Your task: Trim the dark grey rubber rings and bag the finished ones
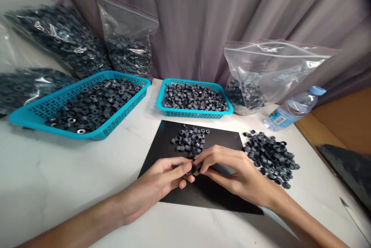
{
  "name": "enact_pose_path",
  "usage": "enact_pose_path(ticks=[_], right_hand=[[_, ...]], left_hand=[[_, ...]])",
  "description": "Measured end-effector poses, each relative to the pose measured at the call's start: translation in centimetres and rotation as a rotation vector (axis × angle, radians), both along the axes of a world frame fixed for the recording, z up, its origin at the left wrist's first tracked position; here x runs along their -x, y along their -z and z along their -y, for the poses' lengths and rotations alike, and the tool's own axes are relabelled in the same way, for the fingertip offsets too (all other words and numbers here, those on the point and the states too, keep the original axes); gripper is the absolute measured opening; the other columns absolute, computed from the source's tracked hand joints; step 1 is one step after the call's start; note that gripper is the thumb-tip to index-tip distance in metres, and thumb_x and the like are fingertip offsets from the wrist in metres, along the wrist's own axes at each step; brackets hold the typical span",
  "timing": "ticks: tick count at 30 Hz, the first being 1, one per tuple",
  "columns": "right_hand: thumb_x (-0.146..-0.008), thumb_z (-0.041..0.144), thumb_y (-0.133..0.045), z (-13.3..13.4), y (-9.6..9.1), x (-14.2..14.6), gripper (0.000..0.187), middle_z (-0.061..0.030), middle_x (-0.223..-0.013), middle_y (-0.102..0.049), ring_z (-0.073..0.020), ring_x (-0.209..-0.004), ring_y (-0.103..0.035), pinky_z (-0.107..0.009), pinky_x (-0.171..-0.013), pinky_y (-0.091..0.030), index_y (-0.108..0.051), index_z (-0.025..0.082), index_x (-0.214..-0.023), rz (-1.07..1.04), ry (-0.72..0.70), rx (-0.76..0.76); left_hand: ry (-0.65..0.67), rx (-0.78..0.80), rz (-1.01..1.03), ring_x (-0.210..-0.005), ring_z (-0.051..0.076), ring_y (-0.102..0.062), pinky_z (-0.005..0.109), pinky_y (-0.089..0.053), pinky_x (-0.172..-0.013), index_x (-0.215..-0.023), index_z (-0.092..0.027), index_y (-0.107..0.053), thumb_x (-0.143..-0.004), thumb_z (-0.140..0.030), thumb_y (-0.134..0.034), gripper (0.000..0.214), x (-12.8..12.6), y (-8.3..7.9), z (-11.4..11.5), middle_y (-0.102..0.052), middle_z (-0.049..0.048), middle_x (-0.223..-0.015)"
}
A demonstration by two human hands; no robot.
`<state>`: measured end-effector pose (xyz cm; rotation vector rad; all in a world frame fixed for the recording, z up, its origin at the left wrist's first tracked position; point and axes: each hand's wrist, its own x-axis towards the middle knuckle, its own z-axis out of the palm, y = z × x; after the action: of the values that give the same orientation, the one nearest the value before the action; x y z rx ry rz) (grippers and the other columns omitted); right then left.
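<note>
Both hands meet over a black mat in front of me. My left hand is closed, its thumb and fingers round small dark grey plastic rings; how many is hidden. Fingertips of my right hand pinch a small black cap-like piece right beside them. Just beyond the fingers, a small heap of grey cylindrical pieces lies on the mat. Another pile of dark cylindrical pieces spreads over the table right of my right hand.
Two blue baskets, a large one at left and a smaller one at the back, hold grey pieces. Zip bags of pieces stand behind; another bag and a water bottle are at right, near a cardboard box.
</note>
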<state>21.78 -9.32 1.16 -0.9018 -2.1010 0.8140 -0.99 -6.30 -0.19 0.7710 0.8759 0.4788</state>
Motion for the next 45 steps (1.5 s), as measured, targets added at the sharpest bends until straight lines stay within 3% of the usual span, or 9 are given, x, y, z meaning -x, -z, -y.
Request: enact_pose_path(ticks=[10,18,25,45], right_hand=[[-0.096,0.013,-0.061,-0.07,-0.13,-0.17,0.008,-0.0052,-0.108,-0.07,-0.0153,-0.102,-0.067,-0.029,-0.091,-0.054,-0.066,0.02,-0.097,-0.055,0.024,0.031],[-0.096,0.016,-0.062,-0.35,-0.14,-0.43,0.007,-0.0068,-0.104,-0.071,-0.0178,-0.1,-0.068,-0.033,-0.089,-0.055,-0.067,0.02,-0.093,-0.089,0.041,0.049],[-0.095,0.019,-0.063,-0.49,0.18,-0.45,0.006,-0.0073,-0.104,-0.071,-0.0181,-0.1,-0.068,-0.034,-0.089,-0.055,-0.067,0.019,-0.092,-0.132,0.058,0.11],[-0.096,0.023,-0.063,-0.16,0.49,-0.16,0.008,-0.0076,-0.106,-0.07,-0.0187,-0.1,-0.068,-0.036,-0.091,-0.056,-0.067,0.019,-0.091,-0.164,0.073,0.185]], left_hand=[[0.042,-0.017,0.077,-0.08,0.011,-0.054,0.023,-0.044,-0.083,-0.096,-0.019,-0.08,-0.086,-0.035,-0.074,0.019,-0.07,-0.17,-0.22,-0.068,0.0028,-0.093],[0.1,-0.056,0.093,-0.083,0.012,-0.051,0.023,-0.042,-0.082,-0.1,-0.018,-0.08,-0.091,-0.036,-0.069,0.023,-0.12,-0.1,-0.41,-0.065,0.004,-0.094],[0.075,-0.032,0.111,-0.089,0.015,-0.052,0.026,-0.041,-0.081,-0.1,-0.018,-0.079,-0.093,-0.039,-0.065,0.026,-0.15,0.19,-0.38,-0.065,0.0056,-0.098],[0.123,-0.068,0.094,-0.085,0.014,-0.051,0.026,-0.04,-0.077,-0.103,-0.015,-0.078,-0.093,-0.041,-0.064,0.031,-0.11,0.31,-0.4,-0.067,0.0074,-0.097]])
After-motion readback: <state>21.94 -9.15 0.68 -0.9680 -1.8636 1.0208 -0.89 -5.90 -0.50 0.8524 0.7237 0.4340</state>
